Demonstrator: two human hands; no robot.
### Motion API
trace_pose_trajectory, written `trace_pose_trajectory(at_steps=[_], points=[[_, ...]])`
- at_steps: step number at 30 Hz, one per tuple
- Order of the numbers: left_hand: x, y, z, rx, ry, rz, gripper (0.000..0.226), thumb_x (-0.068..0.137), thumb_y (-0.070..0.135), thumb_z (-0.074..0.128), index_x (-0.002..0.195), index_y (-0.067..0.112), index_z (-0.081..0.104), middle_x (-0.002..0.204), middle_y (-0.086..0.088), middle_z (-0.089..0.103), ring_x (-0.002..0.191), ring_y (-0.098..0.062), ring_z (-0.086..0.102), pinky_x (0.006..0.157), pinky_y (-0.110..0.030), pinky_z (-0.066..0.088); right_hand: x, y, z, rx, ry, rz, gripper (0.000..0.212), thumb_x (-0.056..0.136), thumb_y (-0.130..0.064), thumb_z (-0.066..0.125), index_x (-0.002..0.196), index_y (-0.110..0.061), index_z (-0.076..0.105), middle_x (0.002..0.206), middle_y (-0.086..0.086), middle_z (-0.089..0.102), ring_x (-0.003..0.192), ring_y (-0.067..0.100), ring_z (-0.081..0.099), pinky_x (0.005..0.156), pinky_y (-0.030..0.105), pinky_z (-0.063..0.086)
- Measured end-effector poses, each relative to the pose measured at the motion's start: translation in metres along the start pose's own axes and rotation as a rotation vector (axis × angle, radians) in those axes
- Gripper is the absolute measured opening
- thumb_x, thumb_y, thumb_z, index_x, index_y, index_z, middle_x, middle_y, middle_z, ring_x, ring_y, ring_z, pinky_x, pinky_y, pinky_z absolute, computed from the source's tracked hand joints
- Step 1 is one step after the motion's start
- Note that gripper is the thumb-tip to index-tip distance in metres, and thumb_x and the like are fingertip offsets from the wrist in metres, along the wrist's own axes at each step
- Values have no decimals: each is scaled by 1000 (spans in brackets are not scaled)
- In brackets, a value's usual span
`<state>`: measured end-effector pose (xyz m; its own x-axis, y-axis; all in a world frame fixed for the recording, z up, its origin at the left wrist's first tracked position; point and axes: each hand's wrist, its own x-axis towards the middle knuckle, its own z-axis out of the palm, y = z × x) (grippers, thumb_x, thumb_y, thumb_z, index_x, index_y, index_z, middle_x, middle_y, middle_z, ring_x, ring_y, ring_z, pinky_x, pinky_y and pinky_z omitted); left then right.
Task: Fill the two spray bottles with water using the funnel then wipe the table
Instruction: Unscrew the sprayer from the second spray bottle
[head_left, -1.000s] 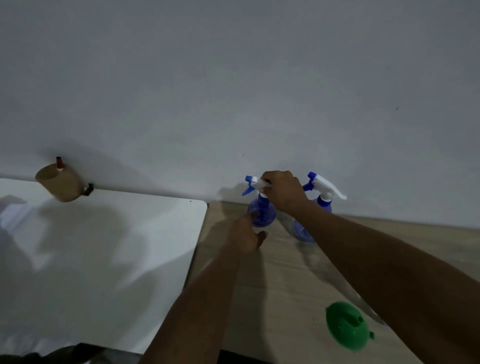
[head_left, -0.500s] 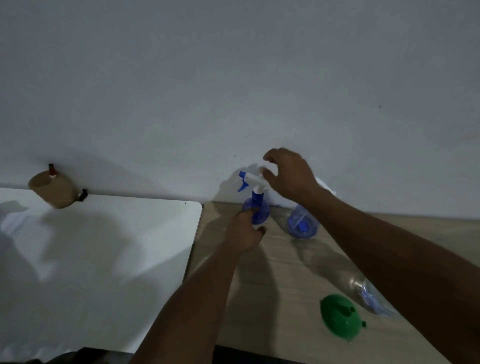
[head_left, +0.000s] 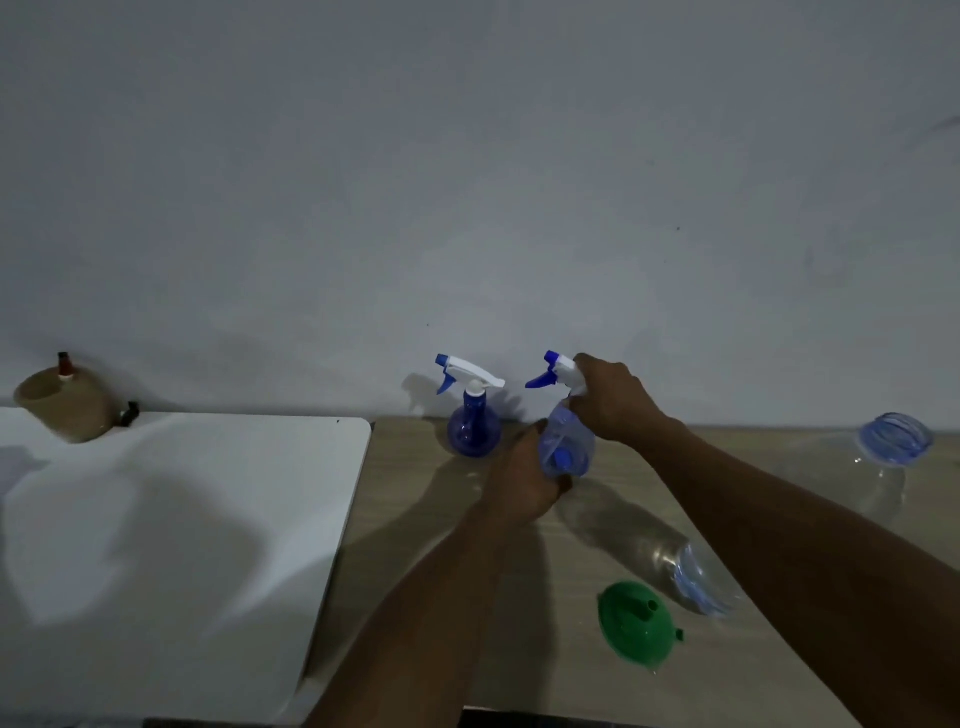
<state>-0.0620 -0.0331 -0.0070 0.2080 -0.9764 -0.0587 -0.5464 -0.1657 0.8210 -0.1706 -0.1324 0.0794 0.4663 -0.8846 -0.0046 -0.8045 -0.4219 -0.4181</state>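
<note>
- The right hand (head_left: 615, 402) was curled round the white trigger head of the nearer spray bottle (head_left: 567, 448), grasping it from above.
- The left hand (head_left: 524, 486) clasped the same bottle's translucent blue body from the left and below. The bottle leaned slightly; whether its base touched the surface could not be told.
- The second spray bottle (head_left: 472, 418) stood upright just to the left, against the wall, head fitted, nozzle pointing left, apart from both hands.
- Both bottles were over the wooden table (head_left: 405, 499).
- The green funnel (head_left: 634, 629) lay nearer the front edge, wide mouth down, spout up.
- A clear plastic bottle (head_left: 691, 577) lay on its side just beside the funnel, partly hidden by the right forearm.
- A second clear bottle (head_left: 893, 447) sat at far right; its posture was unclear.
- A white table (head_left: 182, 519) abutted on the left, with a tan cup (head_left: 62, 410) at its far corner.
</note>
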Motion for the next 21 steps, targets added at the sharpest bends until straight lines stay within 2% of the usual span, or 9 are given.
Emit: trace_pose_trajectory(at_steps=[2,4,6,8,12,16,19,21], points=[[-3,5,-2,0,33,41,54,85,26,76,133,16,54,122,4,61,108,-8,56,98,-31,46,-10,-2,-9,13,8,-35,35,89,-20,69,118,-10,53,111,14,65,87,25,56,71,30,38],[-8,9,-7,30,60,76,63,82,32,79,137,17,51,129,4,60,115,-7,54,105,-31,44,-22,-7,-19,32,12,-68,35,89,-20,69,118,-10,52,107,11,64,85,22,54,71,29,38],[-20,16,-12,-11,76,71,66,78,28,83,136,16,51,126,4,61,113,-8,54,100,-26,44,-38,-16,-27,47,11,-95,35,90,-21,68,119,-11,51,101,5,58,85,21,55,71,29,39],[-32,15,-12,-55,112,88,58,78,24,84,128,17,57,116,7,63,105,-7,58,95,-23,49,-55,-23,-29,46,17,-130,33,90,-21,67,116,-11,50,98,1,56,85,22,56,70,30,41],[-63,8,-9,-104,135,-17,49,67,41,85,109,43,58,103,18,67,98,-7,65,90,-41,56,-90,-28,-18,26,37,-204,24,86,-14,63,105,-8,50,97,9,63,83,29,59,68,35,47],[-95,-8,-2,-107,124,-69,63,56,56,86,110,38,61,104,17,69,96,-5,65,86,-40,57,-123,-31,3,30,64,-296,34,82,-20,68,109,-7,52,92,6,52,80,32,56,62,34,38],[-114,-14,3,-123,110,-100,54,54,55,87,100,45,61,97,16,70,91,-7,66,82,-41,58,-139,-32,19,-39,77,-318,51,83,-36,73,121,-11,51,97,8,55,81,31,57,66,38,48],[-122,-21,6,-118,104,-115,49,55,50,87,96,45,61,95,13,70,90,-11,66,81,-43,58,-147,-30,30,-78,65,-315,50,86,-40,69,123,-13,49,98,10,57,80,33,60,66,42,51]])
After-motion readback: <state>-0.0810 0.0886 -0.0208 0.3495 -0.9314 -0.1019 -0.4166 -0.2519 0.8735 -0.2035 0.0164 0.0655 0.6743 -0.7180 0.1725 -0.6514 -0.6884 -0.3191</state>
